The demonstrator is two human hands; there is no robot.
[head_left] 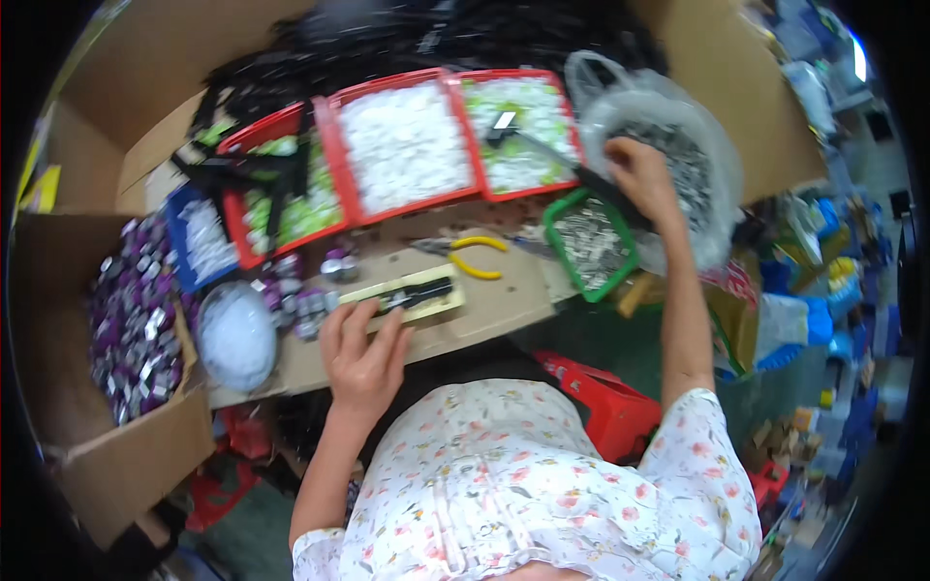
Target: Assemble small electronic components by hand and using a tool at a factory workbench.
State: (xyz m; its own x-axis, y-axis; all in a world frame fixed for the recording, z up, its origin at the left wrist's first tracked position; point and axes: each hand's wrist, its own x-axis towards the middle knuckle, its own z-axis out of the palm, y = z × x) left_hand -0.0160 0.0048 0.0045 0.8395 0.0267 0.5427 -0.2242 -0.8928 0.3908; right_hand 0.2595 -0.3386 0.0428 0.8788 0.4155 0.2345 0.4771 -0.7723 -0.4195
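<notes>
My left hand (364,358) rests at the left end of a shallow cream holder (448,308), its fingertips closed on a slim black plastic piece (422,292) lying in it. On the far right, my right hand (643,176) is over the rim of a clear plastic bag (719,145) filled with small metal parts (686,160). Its fingers are curled in a pinch, and what they hold is too small to make out. A long black bar (562,155) with a shiny square head passes beneath the right wrist; whether the hand grips it is unclear.
Yellow-handled pliers (475,257) lie behind the holder. Red trays (356,208) hold white and green pieces; a green basket (605,281) holds metal bits. Purple-and-silver parts (140,320) fill a carton at left, near a white bowl (237,334). Black strips (426,44) pile up at the back.
</notes>
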